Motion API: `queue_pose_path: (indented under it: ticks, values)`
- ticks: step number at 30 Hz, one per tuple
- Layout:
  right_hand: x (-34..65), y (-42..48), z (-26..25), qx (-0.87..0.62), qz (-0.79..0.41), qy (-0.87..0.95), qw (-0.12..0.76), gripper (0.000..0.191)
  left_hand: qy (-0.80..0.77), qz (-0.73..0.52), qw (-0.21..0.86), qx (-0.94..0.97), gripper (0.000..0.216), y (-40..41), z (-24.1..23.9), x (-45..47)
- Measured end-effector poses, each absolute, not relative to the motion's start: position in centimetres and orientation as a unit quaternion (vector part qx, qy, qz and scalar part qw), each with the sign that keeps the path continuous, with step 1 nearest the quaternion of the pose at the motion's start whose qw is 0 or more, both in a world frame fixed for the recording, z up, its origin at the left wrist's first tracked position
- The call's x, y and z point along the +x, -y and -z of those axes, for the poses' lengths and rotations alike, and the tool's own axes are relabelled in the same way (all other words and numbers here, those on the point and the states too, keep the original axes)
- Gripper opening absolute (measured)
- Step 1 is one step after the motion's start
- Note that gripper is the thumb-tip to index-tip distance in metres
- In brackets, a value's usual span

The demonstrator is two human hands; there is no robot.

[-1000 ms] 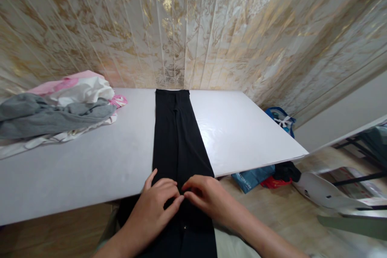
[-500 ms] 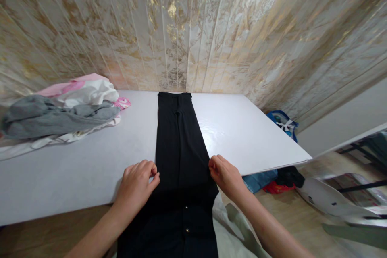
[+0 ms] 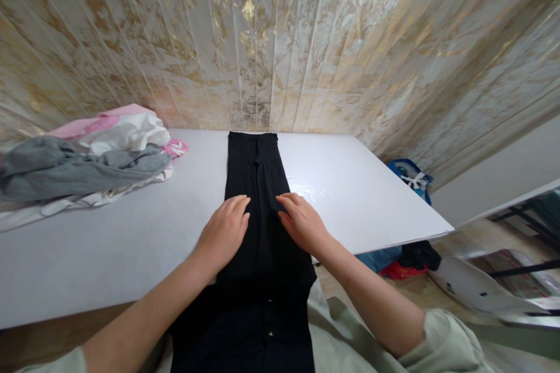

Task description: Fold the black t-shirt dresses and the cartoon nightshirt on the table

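Observation:
A pair of black trousers [image 3: 258, 178] lies lengthwise on the white table [image 3: 350, 186], its waistband at the far edge by the wall. The near part runs over the front edge of the table toward my body. My left hand [image 3: 227, 224] is over the left side of the trousers, fingers extended and nothing held. Opposite it, my right hand [image 3: 300, 218] reaches over the right side, its fingers apart from the thumb and also holding nothing. Whether the fingertips touch the cloth I cannot tell.
A heap of grey, white and pink clothes [image 3: 87, 157] lies at the table's left. Beyond the right edge stands a blue bag [image 3: 411, 178]. Below it are a dark and red bundle [image 3: 411, 259] and a white chair [image 3: 468, 285]. A patterned wall [image 3: 262, 41] borders the back.
Both hands have moved forward and inward along the trousers. The right hand has let go of the right edge, and the fingers of both hands have straightened.

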State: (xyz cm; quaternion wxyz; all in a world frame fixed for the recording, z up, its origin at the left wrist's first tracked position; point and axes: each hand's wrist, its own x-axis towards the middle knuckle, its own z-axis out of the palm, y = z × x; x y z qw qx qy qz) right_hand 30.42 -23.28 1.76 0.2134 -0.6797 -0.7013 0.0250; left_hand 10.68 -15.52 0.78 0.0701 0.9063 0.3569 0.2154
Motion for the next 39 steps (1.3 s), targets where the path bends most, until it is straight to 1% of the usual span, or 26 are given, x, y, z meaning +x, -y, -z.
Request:
queue_pose_path:
  ticks: [3,5,9,11,14,16,18,21,23,25,27,31,33,35,37,39]
  values:
    - [29.9,23.0,0.8,-0.643,-0.025,0.747,0.168,0.049,-0.319,-0.162,0.073,0.931,0.048,15.2,1.3,12.0]
    - [31.1,24.2,2.1,-0.652,-0.022,0.745,0.136,0.055,-0.312,-0.126,0.062,0.940,0.050,15.8,2.4,11.5]
    - [34.0,25.9,1.9,-0.766,-0.006,0.637,0.087,0.051,-0.317,-0.083,0.069,0.942,0.053,16.4,2.0,10.4]
    - [34.0,25.3,1.1,-0.777,0.008,0.622,0.095,0.051,-0.341,-0.095,0.068,0.933,0.055,15.8,1.2,11.0]
    - [32.4,22.6,0.8,-0.701,0.009,0.701,0.131,0.053,-0.371,-0.117,0.044,0.920,0.055,14.4,0.8,12.8]
    - [31.7,20.3,1.1,-0.661,-0.011,0.739,0.130,0.053,-0.366,-0.099,0.037,0.924,0.056,14.1,1.3,13.6]
    - [32.0,18.1,1.5,-0.690,-0.023,0.714,0.117,0.051,-0.348,-0.081,0.040,0.933,0.056,14.5,2.1,13.7]
    - [33.5,15.4,1.7,-0.770,0.006,0.627,0.117,0.050,-0.316,-0.081,0.061,0.943,0.053,15.1,2.5,13.1]
    - [34.1,14.1,1.6,-0.745,0.018,0.655,0.122,0.051,-0.321,-0.096,0.075,0.939,0.049,14.4,1.8,13.1]
    - [34.2,13.0,1.7,-0.686,0.000,0.719,0.117,0.052,-0.344,-0.123,0.069,0.928,0.048,12.2,0.8,13.9]
    - [34.2,11.9,1.8,-0.670,-0.025,0.735,0.107,0.051,-0.367,-0.142,0.050,0.918,0.049,9.2,0.2,15.0]
    - [35.1,10.2,2.0,-0.737,-0.004,0.663,0.134,0.050,-0.428,-0.097,0.032,0.898,0.057,4.2,1.2,16.6]
    - [35.8,9.6,2.1,-0.723,0.003,0.677,0.138,0.052,-0.439,-0.074,0.022,0.895,0.060,3.3,2.2,16.6]
    - [36.5,9.0,2.1,-0.707,-0.003,0.696,0.122,0.053,-0.441,-0.065,0.012,0.895,0.062,3.0,2.8,16.5]
    - [36.8,8.1,2.0,-0.738,-0.002,0.666,0.111,0.051,-0.461,-0.067,0.007,0.885,0.065,2.5,2.6,16.6]
    - [36.7,6.7,1.6,-0.773,0.014,0.622,0.122,0.048,-0.486,-0.082,-0.005,0.870,0.067,1.5,1.8,17.1]
